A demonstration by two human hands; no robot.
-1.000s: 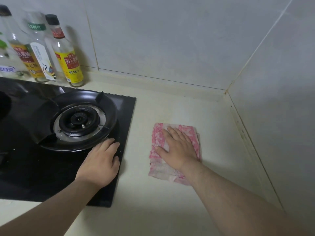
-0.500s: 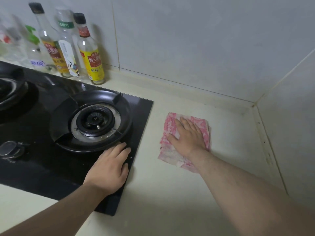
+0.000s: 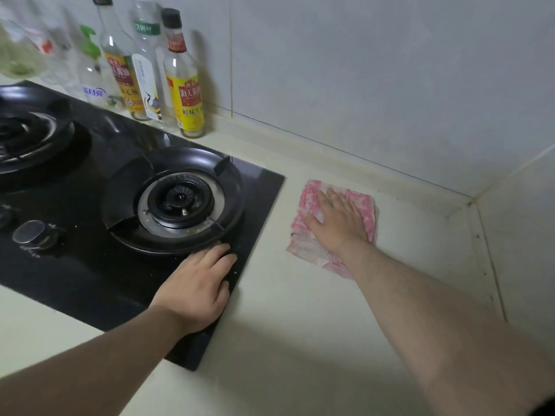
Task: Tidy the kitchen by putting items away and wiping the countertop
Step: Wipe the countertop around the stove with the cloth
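A pink and white folded cloth (image 3: 309,202) lies flat on the cream countertop (image 3: 300,340), between the stove and the corner wall. My right hand (image 3: 338,225) presses on it with straight, spread fingers. My left hand (image 3: 196,285) rests palm down on the right edge of the black glass stove (image 3: 75,265), just in front of the right burner (image 3: 177,202).
Several sauce bottles, including a yellow-labelled bottle (image 3: 184,85), stand along the back wall behind the stove. A second burner (image 3: 21,130) and a control knob (image 3: 31,235) lie to the left. Tiled walls meet in a corner (image 3: 473,199) at the right.
The view has swung left, so more of the stove and bottles shows. My right hand has slid the cloth a little farther toward the back wall. My left hand stays put.
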